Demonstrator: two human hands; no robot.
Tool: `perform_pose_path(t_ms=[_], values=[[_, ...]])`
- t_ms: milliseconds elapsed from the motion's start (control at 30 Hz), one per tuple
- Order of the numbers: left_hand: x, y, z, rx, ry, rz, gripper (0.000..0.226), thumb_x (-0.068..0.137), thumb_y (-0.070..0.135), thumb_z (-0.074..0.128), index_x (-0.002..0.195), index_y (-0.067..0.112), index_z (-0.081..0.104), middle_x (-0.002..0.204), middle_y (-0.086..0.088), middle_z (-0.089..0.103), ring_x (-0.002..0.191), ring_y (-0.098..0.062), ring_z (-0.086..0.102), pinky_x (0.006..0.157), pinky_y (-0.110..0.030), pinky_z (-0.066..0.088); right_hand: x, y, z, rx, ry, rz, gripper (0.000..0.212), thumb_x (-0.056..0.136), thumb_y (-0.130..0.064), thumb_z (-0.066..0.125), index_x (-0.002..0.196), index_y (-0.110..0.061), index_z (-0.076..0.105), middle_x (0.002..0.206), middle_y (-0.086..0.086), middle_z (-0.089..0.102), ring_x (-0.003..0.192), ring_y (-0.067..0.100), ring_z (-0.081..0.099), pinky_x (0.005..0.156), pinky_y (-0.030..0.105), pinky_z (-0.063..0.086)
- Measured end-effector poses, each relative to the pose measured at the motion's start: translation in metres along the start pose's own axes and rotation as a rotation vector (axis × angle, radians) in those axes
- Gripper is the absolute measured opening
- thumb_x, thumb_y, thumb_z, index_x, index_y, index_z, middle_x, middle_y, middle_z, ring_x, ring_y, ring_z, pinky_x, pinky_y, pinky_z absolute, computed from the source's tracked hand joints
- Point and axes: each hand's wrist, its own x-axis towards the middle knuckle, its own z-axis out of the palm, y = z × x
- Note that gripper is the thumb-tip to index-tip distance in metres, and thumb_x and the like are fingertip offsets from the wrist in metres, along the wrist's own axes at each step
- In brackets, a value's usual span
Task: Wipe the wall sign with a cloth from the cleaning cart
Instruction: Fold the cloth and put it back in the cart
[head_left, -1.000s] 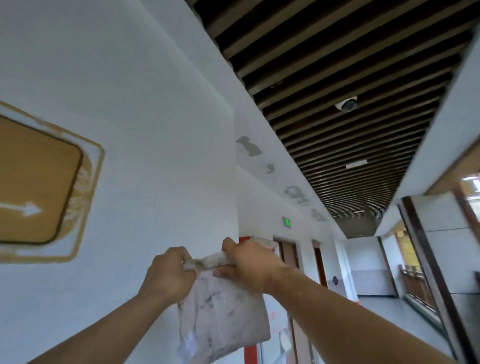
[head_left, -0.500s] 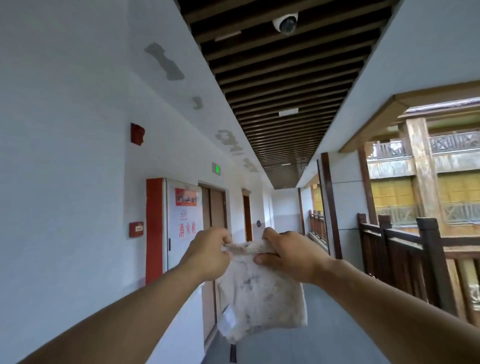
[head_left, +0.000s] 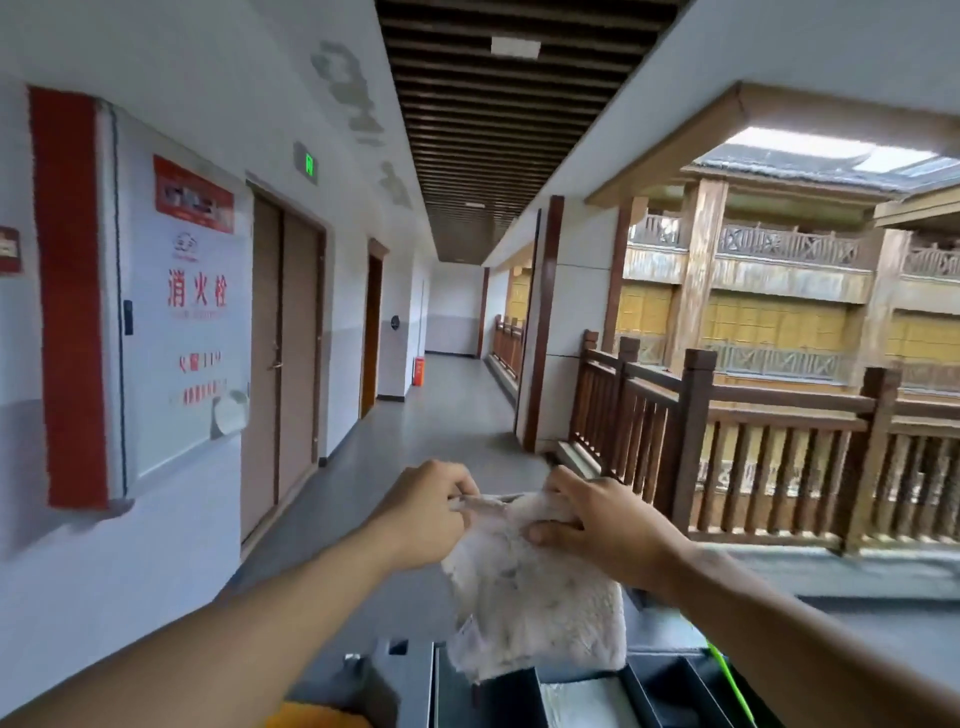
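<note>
White cloth (head_left: 535, 597) hangs, pinched between both hands.

A long corridor with a grey floor (head_left: 441, 395) runs ahead between a white wall (head_left: 171, 67) bearing a red-edged fire hydrant cabinet (head_left: 150, 312) and brown doors (head_left: 283, 332), and a wooden railing (head_left: 727, 415) facing a daylit courtyard, under a dark slatted ceiling (head_left: 488, 130).
</note>
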Motion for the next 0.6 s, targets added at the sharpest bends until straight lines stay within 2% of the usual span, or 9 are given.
perform_pose_path(t_ms=[100, 167, 267, 333, 433, 533, 600], values=[[0.018, -0.046, 0.045, -0.224, -0.041, -0.104, 0.016, 0.086, -0.001, 0.063, 0.087, 0.013, 0.072, 0.088, -0.009, 0.075, 0.072, -0.013, 0.063, 0.056, -0.015, 0.045, 0.007, 0.036, 0.05, 0.075, -0.036, 0.074, 0.044, 0.079, -0.067, 0.066, 0.101, -0.034, 0.049, 0.089, -0.008, 0.065, 0.077, 0.011, 0.06, 0.068, 0.037, 0.053], [0.025, -0.072, 0.071, -0.31, -0.067, -0.158, 0.011, 0.088, 0.004, 0.064, 0.089, 0.012, 0.071, 0.084, -0.005, 0.071, 0.071, -0.007, 0.058, 0.057, -0.011, 0.044, 0.004, 0.053, 0.086, 0.143, -0.05, 0.129, 0.045, 0.075, -0.07, 0.069, 0.097, -0.036, 0.05, 0.082, -0.009, 0.063, 0.071, 0.006, 0.059, 0.059, 0.026, 0.048], [0.035, -0.115, 0.124, -0.355, -0.125, -0.232, 0.007, 0.093, 0.014, 0.062, 0.095, 0.013, 0.068, 0.081, -0.002, 0.063, 0.07, -0.008, 0.054, 0.058, -0.018, 0.044, -0.001, 0.086, 0.154, 0.326, -0.076, 0.232, 0.045, 0.071, -0.066, 0.077, 0.091, -0.033, 0.054, 0.075, -0.01, 0.063, 0.066, 0.002, 0.059, 0.052, 0.018, 0.043], [0.031, -0.135, 0.147, -0.42, -0.143, -0.292, 0.009, 0.095, 0.016, 0.059, 0.097, 0.01, 0.065, 0.078, -0.004, 0.059, 0.065, -0.011, 0.052, 0.049, -0.019, 0.042, -0.004, 0.1, 0.187, 0.403, -0.094, 0.291, 0.045, 0.07, -0.062, 0.08, 0.087, -0.027, 0.059, 0.073, -0.01, 0.064, 0.065, 0.005, 0.06, 0.054, 0.021, 0.045], [0.026, -0.157, 0.181, -0.542, -0.129, -0.399, 0.008, 0.097, 0.015, 0.059, 0.097, 0.008, 0.063, 0.081, -0.01, 0.059, 0.069, -0.02, 0.055, 0.049, -0.026, 0.042, -0.01, 0.118, 0.23, 0.602, -0.207, 0.389, 0.051, 0.069, -0.059, 0.083, 0.079, -0.013, 0.062, 0.064, -0.013, 0.056, 0.056, 0.005, 0.051, 0.054, 0.027, 0.043], [0.025, -0.176, 0.205, -0.698, -0.064, -0.499, 0.008, 0.097, 0.014, 0.059, 0.091, 0.016, 0.064, 0.082, -0.011, 0.06, 0.068, -0.021, 0.058, 0.056, -0.029, 0.043, -0.017, 0.127, 0.262, 0.995, -0.364, 0.43, 0.055, 0.076, -0.047, 0.085, 0.092, 0.002, 0.069, 0.08, 0.004, 0.069, 0.071, 0.017, 0.061, 0.066, 0.038, 0.049], [0.024, -0.186, 0.217, -0.732, -0.051, -0.542, 0.013, 0.098, 0.017, 0.058, 0.088, 0.023, 0.064, 0.081, -0.007, 0.062, 0.064, -0.017, 0.059, 0.056, -0.029, 0.044, -0.019, 0.13, 0.274, 1.174, -0.408, 0.465, 0.045, 0.08, -0.035, 0.084, 0.1, 0.003, 0.071, 0.1, 0.02, 0.074, 0.085, 0.03, 0.069, 0.081, 0.051, 0.054]])
